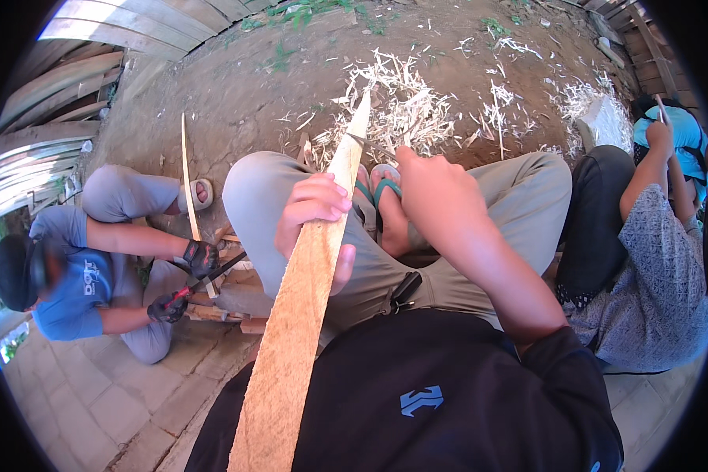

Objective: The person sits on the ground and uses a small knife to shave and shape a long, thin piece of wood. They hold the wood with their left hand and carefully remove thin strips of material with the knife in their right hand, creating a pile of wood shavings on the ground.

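A long pale wooden slat (287, 338) slants up across my body, its far end narrowed to a point among the shavings. My left hand (315, 203) is closed around it at about the middle, fingers over one edge and thumb at the other. In my right hand (440, 187) is a knife, its handle hidden by my fist. The thin dark knife blade (376, 145) reaches left and meets the slat near its pointed end.
Wood shavings (405, 106) lie piled on the dirt ground beyond my sandalled feet. Close on my left, a gloved person (94, 271) works a thin strip (189, 181) with a long dark blade. Another seated person (645, 291) is near on my right. Stacked planks (47, 126) stand at far left.
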Motion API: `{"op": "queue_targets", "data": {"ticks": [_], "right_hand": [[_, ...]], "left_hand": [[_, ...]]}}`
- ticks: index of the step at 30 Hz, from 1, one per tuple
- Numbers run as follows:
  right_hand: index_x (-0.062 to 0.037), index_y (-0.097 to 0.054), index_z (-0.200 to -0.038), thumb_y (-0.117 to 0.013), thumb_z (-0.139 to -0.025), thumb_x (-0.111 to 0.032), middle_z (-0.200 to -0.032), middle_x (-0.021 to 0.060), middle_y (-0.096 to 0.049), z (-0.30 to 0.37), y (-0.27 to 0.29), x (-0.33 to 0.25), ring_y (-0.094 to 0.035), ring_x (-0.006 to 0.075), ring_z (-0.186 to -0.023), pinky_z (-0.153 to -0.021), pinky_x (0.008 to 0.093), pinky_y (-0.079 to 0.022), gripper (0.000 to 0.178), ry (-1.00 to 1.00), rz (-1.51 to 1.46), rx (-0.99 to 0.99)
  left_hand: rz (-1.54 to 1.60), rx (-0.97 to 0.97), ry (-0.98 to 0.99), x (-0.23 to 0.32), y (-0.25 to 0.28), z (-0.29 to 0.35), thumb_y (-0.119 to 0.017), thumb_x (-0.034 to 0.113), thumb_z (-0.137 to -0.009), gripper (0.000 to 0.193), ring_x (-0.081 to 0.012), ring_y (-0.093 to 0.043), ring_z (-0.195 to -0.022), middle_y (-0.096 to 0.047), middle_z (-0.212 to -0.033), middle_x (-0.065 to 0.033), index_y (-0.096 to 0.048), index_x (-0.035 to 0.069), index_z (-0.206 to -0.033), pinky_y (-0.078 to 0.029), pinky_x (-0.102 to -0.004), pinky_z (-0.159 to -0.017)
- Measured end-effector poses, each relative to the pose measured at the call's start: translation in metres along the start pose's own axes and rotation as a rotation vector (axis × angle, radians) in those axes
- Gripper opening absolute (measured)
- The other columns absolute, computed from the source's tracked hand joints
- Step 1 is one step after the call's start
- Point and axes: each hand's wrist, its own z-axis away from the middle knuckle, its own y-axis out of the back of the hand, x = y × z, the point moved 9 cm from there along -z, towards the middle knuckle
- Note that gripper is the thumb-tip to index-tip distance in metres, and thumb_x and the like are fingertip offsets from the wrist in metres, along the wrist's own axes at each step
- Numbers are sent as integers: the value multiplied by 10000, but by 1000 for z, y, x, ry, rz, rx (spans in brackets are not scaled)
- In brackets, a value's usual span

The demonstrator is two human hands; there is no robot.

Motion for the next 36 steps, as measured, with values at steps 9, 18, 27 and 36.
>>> {"op": "queue_targets", "data": {"ticks": [9, 18, 27, 36], "right_hand": [[-21, -645, -1019, -702, -937, -243, -919, 202, -739, 2, 7, -1, -749, 394, -912, -762, 461, -612, 243, -4, 23, 13], [-19, -701, -1003, -742, -899, -286, -919, 203, -740, -10, 10, 1, -750, 382, -931, -758, 465, -616, 289, 30, 2, 57], [5, -697, -921, -857, -642, -144, -933, 231, -739, -14, 12, -1, -746, 400, -926, -799, 459, -612, 355, 56, -48, 20], [-5, -720, -940, -670, -886, -104, -927, 204, -748, -5, 14, -8, -765, 348, -899, -750, 431, -622, 123, 93, 34, 72]], "left_hand": [[-86, -39, 52, 0, -4, 0, -667, 379, -903, 395, -263, -570, -981, -575, -1003, -113, -474, 82, -1076, -417, -524, -1041], [-88, -41, 54, 0, -4, 3, -659, 377, -906, 386, -262, -566, -995, -574, -1013, -113, -472, 85, -1076, -410, -524, -1055], [-97, -34, 72, 4, -3, 0, -654, 363, -900, 372, -260, -567, -1006, -570, -1009, -110, -469, 92, -1077, -403, -527, -1067], [-89, -38, 71, 2, -7, 3, -649, 354, -898, 370, -263, -566, -1005, -563, -998, -110, -470, 91, -1087, -398, -530, -1074]]}}
